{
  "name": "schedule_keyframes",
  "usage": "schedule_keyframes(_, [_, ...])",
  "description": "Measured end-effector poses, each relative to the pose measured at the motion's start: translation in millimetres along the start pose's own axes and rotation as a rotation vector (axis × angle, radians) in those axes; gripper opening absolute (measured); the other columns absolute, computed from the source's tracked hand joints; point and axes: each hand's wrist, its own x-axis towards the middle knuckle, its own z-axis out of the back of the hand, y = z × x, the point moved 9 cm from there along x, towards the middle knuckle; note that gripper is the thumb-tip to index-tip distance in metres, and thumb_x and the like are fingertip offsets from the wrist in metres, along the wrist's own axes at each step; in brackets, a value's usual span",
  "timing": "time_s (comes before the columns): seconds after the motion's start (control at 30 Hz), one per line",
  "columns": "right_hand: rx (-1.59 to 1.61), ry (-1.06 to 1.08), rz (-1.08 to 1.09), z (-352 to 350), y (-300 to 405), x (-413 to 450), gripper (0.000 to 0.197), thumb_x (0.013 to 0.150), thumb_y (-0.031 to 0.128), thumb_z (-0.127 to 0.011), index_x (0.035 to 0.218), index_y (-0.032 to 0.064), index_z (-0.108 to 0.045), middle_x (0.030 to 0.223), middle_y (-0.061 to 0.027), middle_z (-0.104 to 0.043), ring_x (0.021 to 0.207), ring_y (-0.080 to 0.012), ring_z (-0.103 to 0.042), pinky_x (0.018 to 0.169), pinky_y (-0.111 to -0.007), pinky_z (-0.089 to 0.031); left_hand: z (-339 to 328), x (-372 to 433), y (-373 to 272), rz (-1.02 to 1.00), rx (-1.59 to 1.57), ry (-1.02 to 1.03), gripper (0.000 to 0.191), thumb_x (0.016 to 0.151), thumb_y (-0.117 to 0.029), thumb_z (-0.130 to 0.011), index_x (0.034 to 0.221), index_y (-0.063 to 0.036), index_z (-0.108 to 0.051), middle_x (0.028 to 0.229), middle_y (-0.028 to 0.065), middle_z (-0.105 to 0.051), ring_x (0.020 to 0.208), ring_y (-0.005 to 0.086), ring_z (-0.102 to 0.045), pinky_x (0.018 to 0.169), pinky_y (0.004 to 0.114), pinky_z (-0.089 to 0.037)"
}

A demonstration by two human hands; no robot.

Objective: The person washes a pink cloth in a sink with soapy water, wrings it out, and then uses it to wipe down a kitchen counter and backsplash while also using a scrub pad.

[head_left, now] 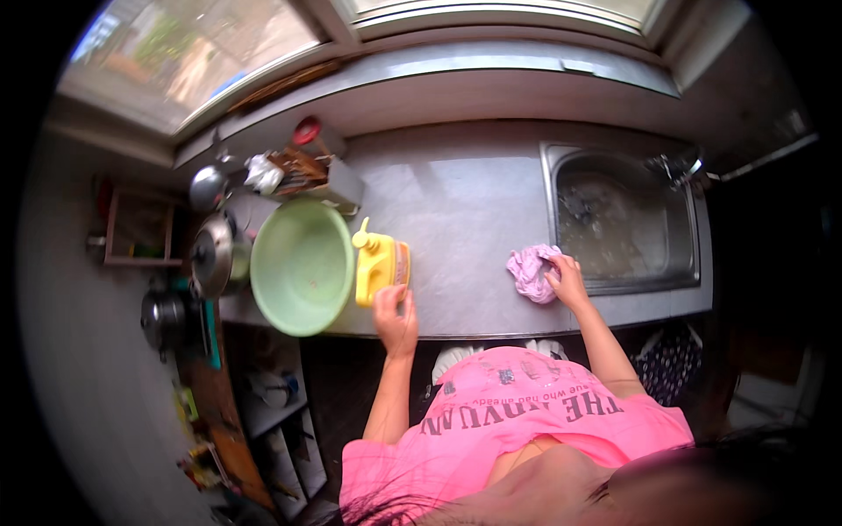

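Observation:
On the grey countertop (464, 217), my left hand (396, 322) is at the near end of a yellow plastic jug with a pump top (378, 266). Its fingers are curled against the jug's lower edge; whether they grip it is hard to tell. My right hand (567, 283) has thumb and fingers on the right side of a crumpled pink cloth (529, 269). This cloth lies beside the left rim of a stainless steel sink (551, 197), which holds cloudy water. Left of the jug stands a large light green plastic basin (299, 263), with no contents visible.
Behind the basin stand a box of utensils (345, 184) and a white plastic bag (263, 172). A lidded pot (214, 256) and a metal ladle (208, 187) are at the left. The faucet (684, 167) is at the sink's back right corner. Open shelves (279, 421) lie below left.

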Motion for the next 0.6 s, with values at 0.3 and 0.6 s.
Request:
schedule_keyframes(0.3, [0.095, -0.05, -0.137, -2, -25, 14, 0.03, 0.073, 0.016, -0.067, 0.102, 0.0065, -0.061, 0.113, -0.014, -0.054, 0.107, -0.0332, -0.049, 0.088, -0.041, -0.042, 17, 96, -23, -0.067, 0.143, -0.196, 0.031, 0.076, -0.01, -0.068, 0.103, -0.0006, -0.056, 0.105, 0.0153, -0.052, 0.1, 0.0313, -0.05, 0.087, 0.04, -0.041])
schedule_keyframes(0.6, [-0.18, 0.278, 0.077, -46, -27, 11, 0.035, 0.069, 0.02, -0.07, 0.103, 0.0128, -0.063, 0.125, -0.0113, -0.048, 0.123, -0.0336, -0.037, 0.097, -0.048, -0.036, -42, 125, 39, -0.141, -0.099, 0.49, 0.019, 0.084, -0.01, -0.059, 0.1, 0.0006, -0.061, 0.104, 0.0122, -0.058, 0.096, 0.0274, -0.055, 0.082, 0.035, -0.044])
